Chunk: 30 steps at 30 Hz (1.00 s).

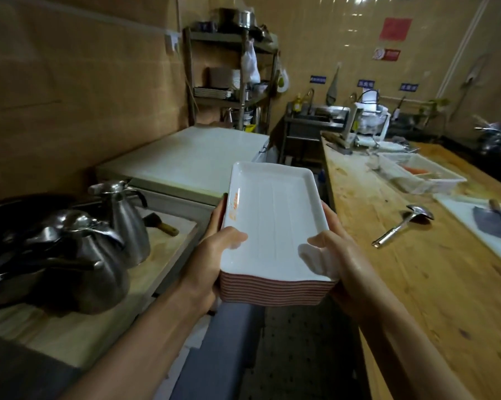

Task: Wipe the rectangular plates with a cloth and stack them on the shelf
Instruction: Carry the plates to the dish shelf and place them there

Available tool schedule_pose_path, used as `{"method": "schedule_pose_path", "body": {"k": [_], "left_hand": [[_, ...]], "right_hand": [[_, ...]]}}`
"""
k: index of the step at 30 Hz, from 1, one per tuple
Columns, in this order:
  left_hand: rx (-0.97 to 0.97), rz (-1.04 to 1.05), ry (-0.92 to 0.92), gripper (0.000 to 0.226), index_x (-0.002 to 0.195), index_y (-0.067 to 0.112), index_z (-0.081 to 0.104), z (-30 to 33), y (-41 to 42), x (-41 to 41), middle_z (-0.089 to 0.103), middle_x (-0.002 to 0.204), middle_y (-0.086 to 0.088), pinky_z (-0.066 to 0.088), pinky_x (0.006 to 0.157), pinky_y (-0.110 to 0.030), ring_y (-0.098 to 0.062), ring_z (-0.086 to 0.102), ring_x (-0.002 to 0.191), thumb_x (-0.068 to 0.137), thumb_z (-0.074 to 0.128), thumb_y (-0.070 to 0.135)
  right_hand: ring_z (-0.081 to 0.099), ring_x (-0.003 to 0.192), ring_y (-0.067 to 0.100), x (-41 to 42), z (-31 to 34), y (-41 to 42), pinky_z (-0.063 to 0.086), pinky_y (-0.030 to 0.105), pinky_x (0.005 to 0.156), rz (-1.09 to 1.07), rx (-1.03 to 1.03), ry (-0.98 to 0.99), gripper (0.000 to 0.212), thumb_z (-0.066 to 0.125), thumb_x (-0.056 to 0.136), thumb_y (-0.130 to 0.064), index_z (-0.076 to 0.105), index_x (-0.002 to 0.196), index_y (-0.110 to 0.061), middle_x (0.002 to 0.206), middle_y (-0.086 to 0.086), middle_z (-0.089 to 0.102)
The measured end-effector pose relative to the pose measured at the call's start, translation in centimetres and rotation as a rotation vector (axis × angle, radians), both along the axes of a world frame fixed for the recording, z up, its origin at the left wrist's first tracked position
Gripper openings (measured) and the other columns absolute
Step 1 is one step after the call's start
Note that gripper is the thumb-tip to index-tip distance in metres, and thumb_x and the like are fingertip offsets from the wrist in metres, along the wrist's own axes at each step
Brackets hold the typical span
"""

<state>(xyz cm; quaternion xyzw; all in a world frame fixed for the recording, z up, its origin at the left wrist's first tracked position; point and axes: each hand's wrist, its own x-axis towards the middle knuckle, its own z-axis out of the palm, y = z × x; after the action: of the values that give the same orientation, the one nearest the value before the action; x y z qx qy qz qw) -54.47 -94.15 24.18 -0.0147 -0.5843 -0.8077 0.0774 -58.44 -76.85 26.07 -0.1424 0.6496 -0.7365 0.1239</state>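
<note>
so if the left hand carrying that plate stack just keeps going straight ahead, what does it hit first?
Probably the white chest-like unit ahead of the left hand and plate stack. Depth is unclear; the metal shelf stands beyond it.

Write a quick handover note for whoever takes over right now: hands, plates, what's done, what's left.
Left hand: grips the left side of the stack of plates, thumb on the top rim.
Right hand: grips the right side, with the white cloth pinned against the top plate.
The stack is carried in the aisle between the counters, off any surface.
Done: plates gathered; the top one looks clean.
Left: carry them to the shelf at the far wall and set them down.
</note>
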Motion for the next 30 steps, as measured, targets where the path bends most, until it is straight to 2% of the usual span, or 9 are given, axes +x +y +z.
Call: {"method": "schedule_pose_path", "body": {"k": [3,5,10,13,17,22,25,28,30], "left_hand": [[-0.010,-0.065,0.005,0.067,0.133,0.033,0.046,0.4,-0.8,-6.0,0.071,0.103,0.003,0.054,0.061,-0.021,-0.013,0.070,0.088,0.073,0.056,0.004],[0.001,-0.100,0.002,0.075,0.135,0.032,0.045,0.3,-1.2,-10.0,0.070,0.109,0.001,0.054,0.064,-0.021,-0.015,0.069,0.093,0.066,0.058,0.007],[0.005,-0.121,0.006,0.065,0.128,0.037,0.048,-0.9,-0.9,-20.6,0.069,0.111,0.001,0.055,0.066,-0.023,-0.016,0.068,0.095,0.072,0.058,0.005],[-0.003,-0.113,0.013,0.068,0.127,0.039,0.048,-1.5,-0.2,-27.7,0.070,0.108,0.004,0.055,0.066,-0.023,-0.016,0.068,0.095,0.067,0.057,0.009],[-0.001,-0.117,0.000,0.070,0.131,0.040,0.045,-1.1,0.4,-36.6,0.069,0.112,0.004,0.055,0.070,-0.026,-0.018,0.067,0.099,0.067,0.056,0.014],[0.023,-0.108,0.002,0.069,0.131,0.038,0.047,-0.5,-0.1,-46.1,0.069,0.112,0.003,0.056,0.068,-0.026,-0.018,0.068,0.098,0.067,0.055,0.013],[0.032,-0.117,-0.002,0.067,0.130,0.038,0.047,-0.8,-0.8,-51.8,0.069,0.113,0.004,0.056,0.068,-0.026,-0.018,0.067,0.098,0.068,0.055,0.014],[0.046,-0.115,-0.009,0.066,0.130,0.039,0.048,-1.6,-1.8,-58.0,0.069,0.113,0.005,0.056,0.070,-0.027,-0.018,0.067,0.099,0.068,0.056,0.016],[0.061,-0.118,-0.010,0.063,0.126,0.040,0.050,-2.2,-2.6,-62.2,0.069,0.111,0.005,0.056,0.069,-0.028,-0.018,0.068,0.098,0.068,0.057,0.016]], "right_hand": [[0.064,0.091,0.028,-5.1,0.2,-0.6,0.048,0.020,0.046,-0.053,-0.001,-0.016,0.059,0.041,0.090,-0.004,0.040,0.129,-0.050,0.107,-0.007,0.056],[0.063,0.091,0.029,-8.7,0.0,-0.6,0.048,0.021,0.045,-0.082,-0.012,-0.024,0.058,0.041,0.090,-0.004,0.043,0.122,-0.052,0.105,-0.008,0.055],[0.062,0.092,0.023,-19.6,-1.9,-0.4,0.052,0.022,0.054,-0.155,0.005,-0.001,0.058,0.043,0.088,-0.002,0.045,0.125,-0.047,0.106,-0.008,0.056],[0.060,0.086,0.017,-26.8,-2.3,0.4,0.048,0.017,0.050,-0.197,-0.006,0.001,0.058,0.042,0.088,0.001,0.046,0.124,-0.044,0.101,-0.009,0.055],[0.063,0.092,0.028,-35.8,-1.6,1.2,0.049,0.021,0.048,-0.139,-0.015,-0.015,0.058,0.043,0.088,-0.002,0.047,0.117,-0.052,0.107,-0.006,0.059],[0.064,0.097,0.028,-45.2,-1.0,0.5,0.049,0.022,0.048,-0.121,0.005,0.000,0.058,0.049,0.084,-0.009,0.048,0.119,-0.054,0.114,-0.008,0.061],[0.064,0.095,0.028,-50.7,-1.2,-0.1,0.049,0.021,0.048,-0.125,0.002,-0.003,0.061,0.049,0.083,-0.007,0.047,0.127,-0.049,0.111,-0.006,0.062],[0.064,0.089,0.028,-56.5,-1.5,-1.1,0.048,0.019,0.046,-0.145,-0.001,-0.017,0.058,0.046,0.089,-0.004,0.048,0.116,-0.054,0.102,-0.011,0.061],[0.066,0.086,0.029,-60.4,-2.0,-2.1,0.049,0.021,0.045,-0.166,0.009,-0.024,0.055,0.049,0.089,-0.007,0.047,0.114,-0.056,0.105,-0.009,0.060]]}}
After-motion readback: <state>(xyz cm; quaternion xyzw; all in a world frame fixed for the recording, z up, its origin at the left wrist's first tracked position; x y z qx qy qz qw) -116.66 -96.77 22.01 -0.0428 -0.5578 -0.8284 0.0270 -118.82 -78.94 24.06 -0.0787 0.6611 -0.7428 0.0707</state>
